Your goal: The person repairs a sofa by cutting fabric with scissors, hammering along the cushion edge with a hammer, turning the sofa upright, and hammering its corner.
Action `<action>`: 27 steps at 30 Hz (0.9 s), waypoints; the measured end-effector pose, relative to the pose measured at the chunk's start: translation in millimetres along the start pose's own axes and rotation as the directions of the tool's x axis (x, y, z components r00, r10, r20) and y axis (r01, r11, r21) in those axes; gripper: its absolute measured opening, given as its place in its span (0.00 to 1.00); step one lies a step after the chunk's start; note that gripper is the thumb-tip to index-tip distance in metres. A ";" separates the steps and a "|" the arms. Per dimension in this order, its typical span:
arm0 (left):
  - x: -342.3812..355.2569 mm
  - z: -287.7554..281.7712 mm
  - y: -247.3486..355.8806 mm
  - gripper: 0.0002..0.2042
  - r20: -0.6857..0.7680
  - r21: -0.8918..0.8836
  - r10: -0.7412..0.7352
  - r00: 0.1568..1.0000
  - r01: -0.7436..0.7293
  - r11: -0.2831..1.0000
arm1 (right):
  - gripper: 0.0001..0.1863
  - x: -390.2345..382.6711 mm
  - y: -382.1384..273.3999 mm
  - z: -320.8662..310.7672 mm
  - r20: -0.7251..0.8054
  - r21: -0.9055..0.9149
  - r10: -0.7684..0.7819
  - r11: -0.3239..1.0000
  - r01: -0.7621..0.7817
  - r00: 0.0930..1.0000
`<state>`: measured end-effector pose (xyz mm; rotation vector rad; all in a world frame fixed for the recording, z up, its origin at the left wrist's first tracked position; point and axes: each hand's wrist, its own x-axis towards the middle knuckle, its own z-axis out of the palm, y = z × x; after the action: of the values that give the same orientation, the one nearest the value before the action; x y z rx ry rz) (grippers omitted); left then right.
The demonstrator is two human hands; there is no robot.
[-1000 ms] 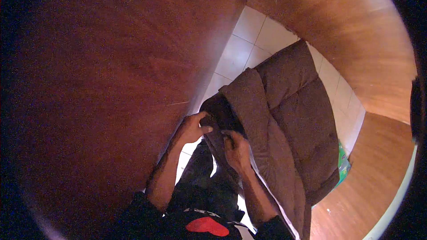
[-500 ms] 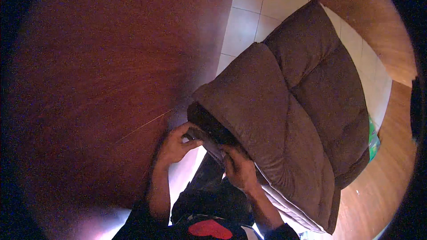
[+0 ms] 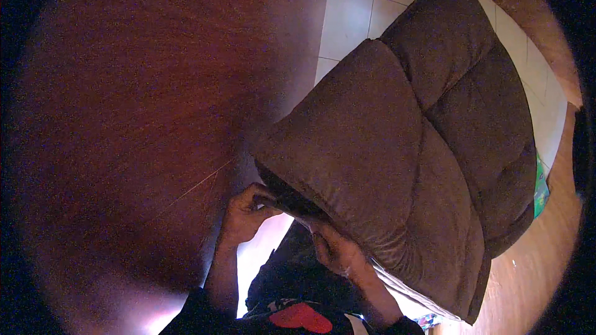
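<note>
A large brown padded cushion (image 3: 366, 130) with thick quilted sections lies slanting in front of me, running from near my body to the far right. My left hand (image 3: 246, 211) pinches the dark cloth edge at its near left corner, thumb and fingers closed. A little to the right, my right hand (image 3: 335, 249) grips the same edge, fingers curled around the cloth. The cushion's near side hangs over a dark gap between the hands. A paler underside shows beside my right forearm. What lies inside the edge is hidden.
A reddish-brown wooden panel (image 3: 143, 99) fills the left side. Pale floor tiles (image 3: 349, 12) show beyond the cushion, and light brown wood (image 3: 528, 273) curves along the right. Something green and shiny (image 3: 541, 192) sits against the cushion's right side.
The view has shifted, so the cushion appears larger and further right. Its near left corner now sits lower over the edge. Both hands keep their hold on the edge.
</note>
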<state>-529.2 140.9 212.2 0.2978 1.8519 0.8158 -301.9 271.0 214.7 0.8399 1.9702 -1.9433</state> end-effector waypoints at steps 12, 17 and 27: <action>0.0 -3.4 17.6 0.12 -0.040 0.230 0.358 0.933 -0.340 0.912 | 0.21 1.4 15.8 1.4 -0.083 0.205 -0.145 0.966 0.160 0.986; -3.3 -3.3 -4.0 0.13 -0.038 0.160 0.372 0.928 -0.362 0.919 | 0.17 14.9 4.5 -1.8 -0.114 0.053 -0.199 0.977 0.206 0.973; -4.4 3.4 0.0 0.14 -0.032 0.108 0.385 0.922 -0.380 0.919 | 0.10 22.1 -36.7 1.2 -0.338 -0.246 -0.118 0.969 0.033 0.934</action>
<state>-524.3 139.9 214.6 0.7272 1.9153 1.0034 -340.3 276.8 232.8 1.1209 2.4116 -1.6349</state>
